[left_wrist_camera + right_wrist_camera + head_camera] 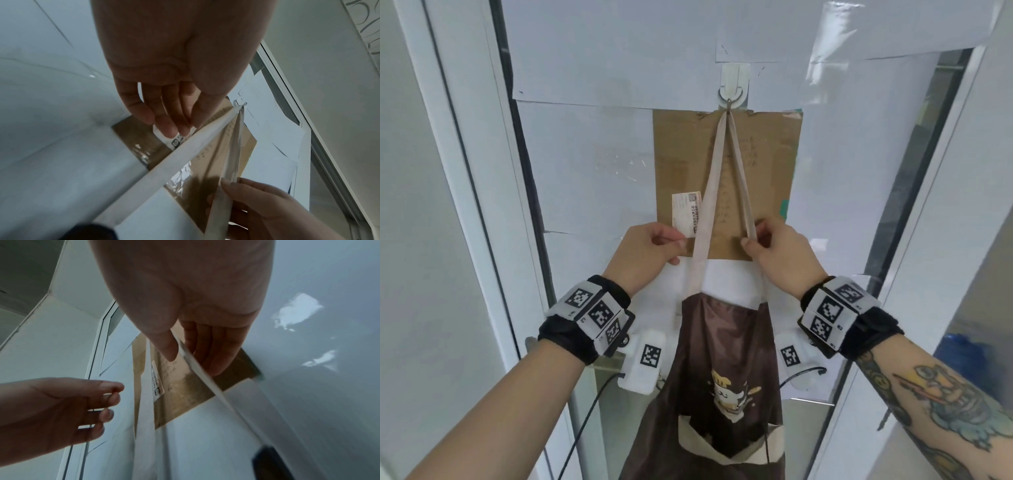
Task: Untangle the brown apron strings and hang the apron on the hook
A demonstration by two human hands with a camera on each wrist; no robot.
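Observation:
The brown apron (722, 346), with a cartoon print and a beige-edged pocket, hangs by its beige neck strap (717, 164) from the metal hook (729, 101) on the white adhesive mount. My right hand (752, 240) pinches the right strand of the strap between thumb and fingers; the right wrist view shows the strand (205, 378) passing under the thumb (168, 348). My left hand (671, 246) hovers just left of the left strand (185, 149), fingers (170, 128) loosely curled and holding nothing. The apron's waist strings are not in view.
A brown cardboard sheet (681, 154) with a white label (686, 214) is taped to the paper-covered glass panel behind the apron. White frame posts (465, 171) stand on both sides. A black cable (585, 421) hangs below my left wrist.

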